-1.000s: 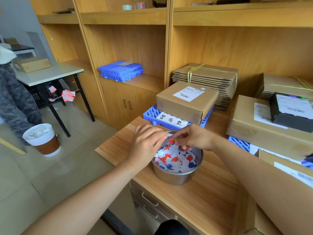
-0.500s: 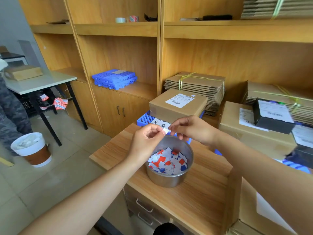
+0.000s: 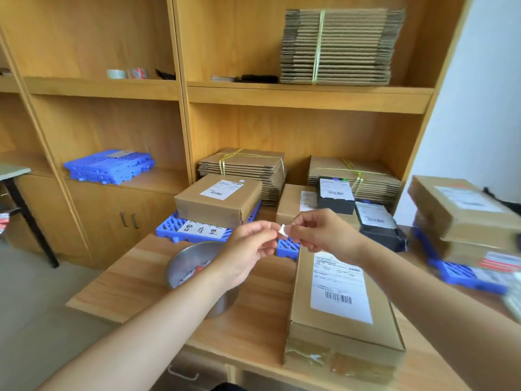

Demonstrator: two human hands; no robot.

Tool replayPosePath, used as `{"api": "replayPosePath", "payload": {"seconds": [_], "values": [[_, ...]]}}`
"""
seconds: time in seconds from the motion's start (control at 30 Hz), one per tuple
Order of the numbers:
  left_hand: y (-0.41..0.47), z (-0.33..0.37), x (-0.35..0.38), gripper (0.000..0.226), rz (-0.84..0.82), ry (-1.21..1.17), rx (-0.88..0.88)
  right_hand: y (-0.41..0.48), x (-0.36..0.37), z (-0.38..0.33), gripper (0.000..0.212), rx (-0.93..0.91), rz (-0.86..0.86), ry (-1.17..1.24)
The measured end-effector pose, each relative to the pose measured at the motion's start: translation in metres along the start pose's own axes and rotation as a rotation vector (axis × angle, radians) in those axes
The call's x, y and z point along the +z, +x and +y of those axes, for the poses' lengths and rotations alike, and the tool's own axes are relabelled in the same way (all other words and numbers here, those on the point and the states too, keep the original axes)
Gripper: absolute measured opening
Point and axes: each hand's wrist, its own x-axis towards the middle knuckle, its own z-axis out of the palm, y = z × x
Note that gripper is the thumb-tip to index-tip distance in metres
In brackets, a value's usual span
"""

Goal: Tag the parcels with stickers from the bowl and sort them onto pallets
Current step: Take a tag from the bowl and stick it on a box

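Bowl [image 3: 175, 268] half hidden behind left forearm [image 3: 169, 314]; right-edge parcels [image 3: 479, 249] blurred.

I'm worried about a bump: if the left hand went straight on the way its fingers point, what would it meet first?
Probably the right hand: the left hand points across at it, and only the small white sticker that both pinch lies between.

The left hand [image 3: 248, 249] and right hand [image 3: 324, 235], a second ago low over the bowl [image 3: 180, 259], now sit raised above its far right rim, pinching one sticker [image 3: 282, 231] between them. The view swings right of the bowl, where a long parcel [image 3: 338, 320] now shows.
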Motion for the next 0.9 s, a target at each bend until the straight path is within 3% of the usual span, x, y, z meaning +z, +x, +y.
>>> {"api": "replayPosePath", "payload": {"seconds": [0.3, 0.37, 0.57, 0.77, 0.9], "values": [[0.007, -0.016, 0.070, 0.005, -0.214, 0.082, -0.021, -0.060, -0.060, 0.016, 0.027, 0.074, 0.055, -0.014], [0.010, -0.019, 0.080, 0.014, -0.247, 0.111, -0.021, -0.067, -0.068, 0.018, 0.027, 0.088, 0.078, -0.052], [0.011, -0.024, 0.093, 0.038, -0.224, 0.216, -0.036, -0.071, -0.074, 0.024, 0.029, 0.101, 0.133, -0.134], [0.013, -0.027, 0.089, 0.010, -0.165, 0.336, 0.005, -0.067, -0.067, 0.026, 0.035, 0.098, 0.157, -0.241], [0.013, -0.029, 0.083, 0.013, -0.108, 0.396, 0.012, -0.062, -0.059, 0.028, 0.035, 0.078, 0.140, -0.225]]}}
